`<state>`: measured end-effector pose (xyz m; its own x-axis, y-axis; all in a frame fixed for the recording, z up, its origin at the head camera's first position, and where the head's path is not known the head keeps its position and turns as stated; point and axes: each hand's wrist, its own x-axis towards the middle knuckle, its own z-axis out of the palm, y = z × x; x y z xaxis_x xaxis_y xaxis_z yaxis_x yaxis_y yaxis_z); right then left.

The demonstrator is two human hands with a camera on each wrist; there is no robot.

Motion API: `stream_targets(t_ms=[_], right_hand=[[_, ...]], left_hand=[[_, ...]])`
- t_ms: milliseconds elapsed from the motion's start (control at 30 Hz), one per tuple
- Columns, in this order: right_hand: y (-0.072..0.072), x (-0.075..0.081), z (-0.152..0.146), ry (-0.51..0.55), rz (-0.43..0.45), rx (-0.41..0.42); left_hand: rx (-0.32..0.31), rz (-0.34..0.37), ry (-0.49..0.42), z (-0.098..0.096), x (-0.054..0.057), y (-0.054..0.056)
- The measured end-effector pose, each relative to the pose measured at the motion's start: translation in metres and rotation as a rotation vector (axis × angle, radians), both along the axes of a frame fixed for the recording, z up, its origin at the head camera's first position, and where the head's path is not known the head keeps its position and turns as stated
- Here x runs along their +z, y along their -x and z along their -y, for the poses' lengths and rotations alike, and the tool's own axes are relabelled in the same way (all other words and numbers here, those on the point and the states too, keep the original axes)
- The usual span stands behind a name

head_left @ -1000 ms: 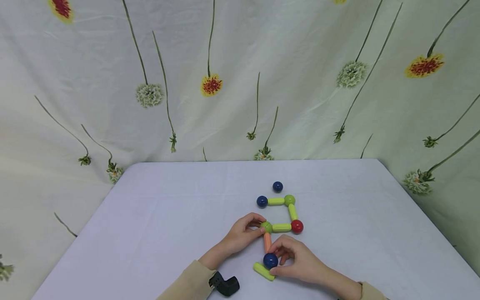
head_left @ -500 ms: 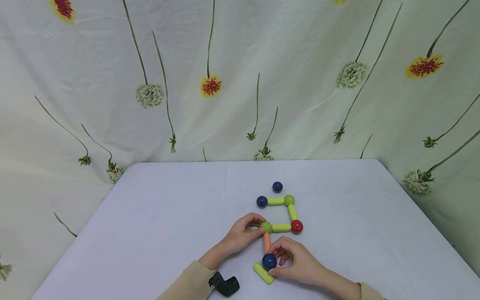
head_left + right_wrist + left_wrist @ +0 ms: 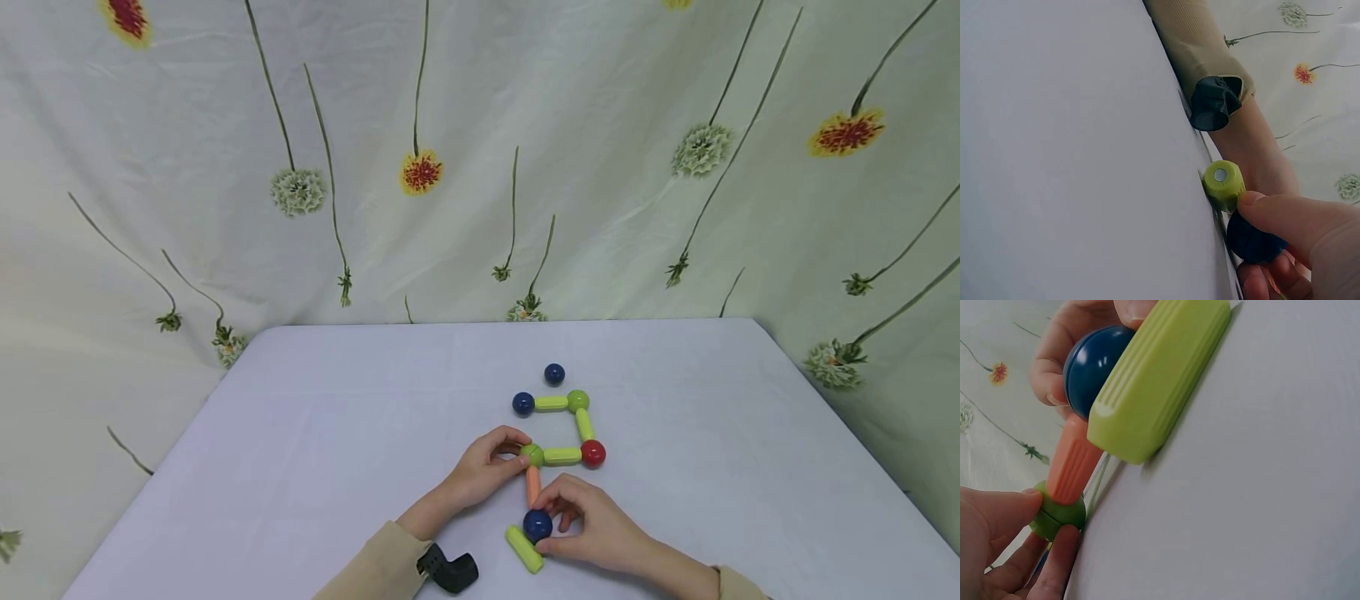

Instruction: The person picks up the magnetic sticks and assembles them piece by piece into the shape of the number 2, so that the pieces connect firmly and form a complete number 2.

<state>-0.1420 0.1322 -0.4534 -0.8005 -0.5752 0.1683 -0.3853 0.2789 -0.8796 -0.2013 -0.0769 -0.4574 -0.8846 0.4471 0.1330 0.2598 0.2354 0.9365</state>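
Note:
My left hand pinches a green ball between thumb and fingers. From that ball an orange rod runs toward me to a dark blue ball, which my right hand grips with thumb and fingertips. Lying slantwise against the near side of the blue ball is a yellow-green rod. In the left wrist view this loose-ended rod covers part of the blue ball. The right wrist view shows the rod's end, with a round silvery spot, beside my thumb.
Beyond my hands, yellow-green rods link the green ball to a red ball, another green ball and a blue ball. A separate blue ball lies farther back. A black wrist device sits at my left sleeve.
The blue ball and my right fingertips have shifted slightly left and toward me. The yellow-green rod's near end has swung toward me and left. My left hand stays put.

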Motion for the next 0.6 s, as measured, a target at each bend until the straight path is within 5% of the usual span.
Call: stream_targets(t_ms=[600], right_hand=[[-0.0014,0.0023,-0.0001,-0.041,0.034,-0.012]], left_hand=[[0.006,0.005,0.012,0.0006,-0.0015,0.0004]])
